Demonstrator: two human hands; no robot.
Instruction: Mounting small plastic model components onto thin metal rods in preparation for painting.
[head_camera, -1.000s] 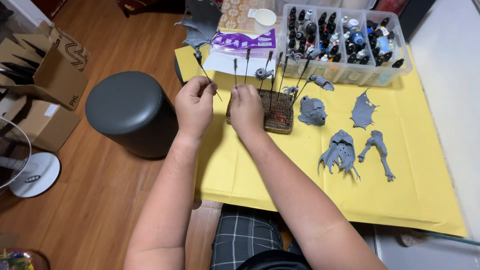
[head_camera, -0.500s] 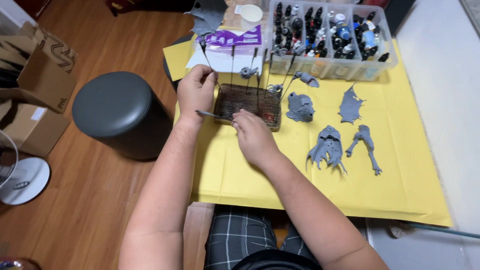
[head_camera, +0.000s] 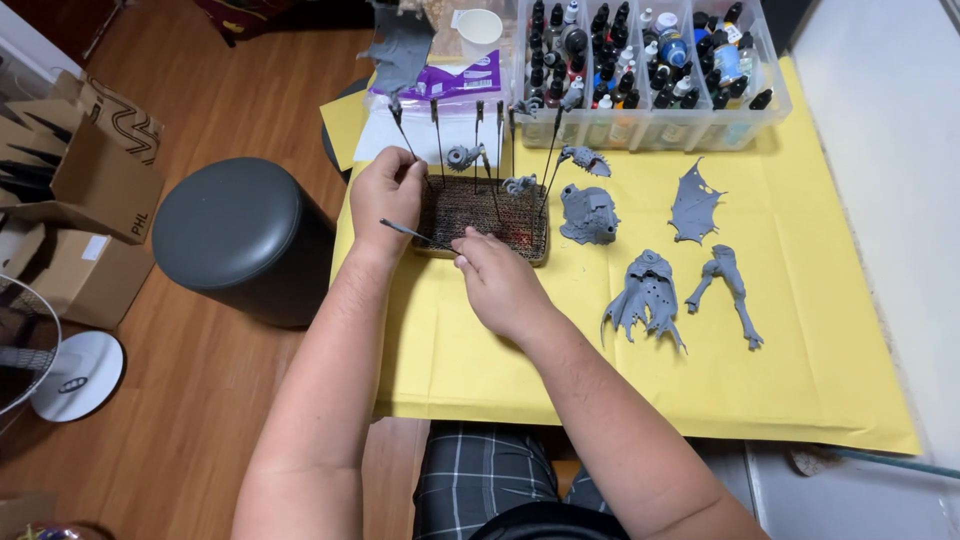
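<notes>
Since half a second ago our right hand (head_camera: 497, 277) slid nearer the cardboard block (head_camera: 484, 216), pinching a thin stick (head_camera: 412, 233) lying across its left edge; our left hand (head_camera: 385, 195) grips that edge.

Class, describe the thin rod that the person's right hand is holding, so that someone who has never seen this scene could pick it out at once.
Start at the yellow sheet covering the table and find the brown corrugated block near its far left side, bristling with dark rods. The thin dark rod lies almost flat over the block's left end, pinched by the right hand. Unlike its neighbours, which stand upright in the block, this one lies sideways.
</notes>
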